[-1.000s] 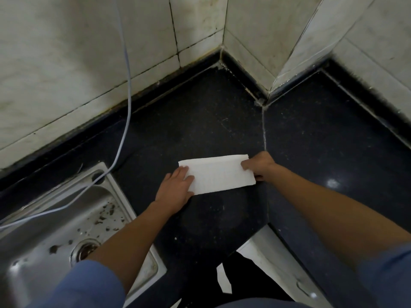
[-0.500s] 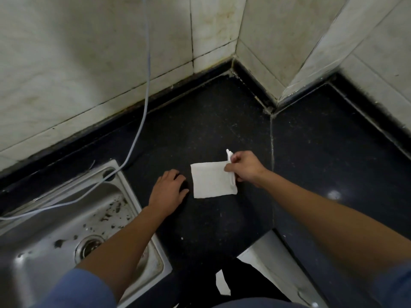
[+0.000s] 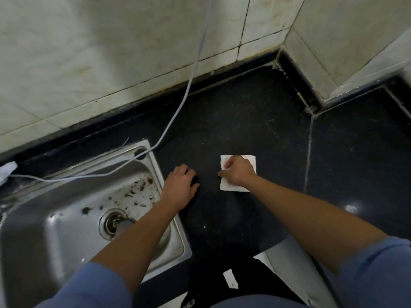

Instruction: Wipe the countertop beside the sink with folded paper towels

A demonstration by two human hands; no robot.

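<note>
Right hand [image 3: 239, 173] grips folded white paper towel [image 3: 250, 161], fingers [image 3: 228, 164] curled over it, flat on dark speckled stone table [image 3: 244, 112] right of steel sink [image 3: 55, 230]. Left hand [image 3: 180, 185] rests on table, fingers loosely spread. Risks: towel bunches or unfolds; wide sweep snags pale cable [image 3: 178, 112].

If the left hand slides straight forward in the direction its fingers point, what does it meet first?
The left hand would probably cross only bare countertop, then reach the dark strip at the wall's foot. The paper towel lies right of that line.

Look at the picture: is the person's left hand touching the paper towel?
No, the left hand rests on the countertop apart from the paper towel under the right hand.
</note>
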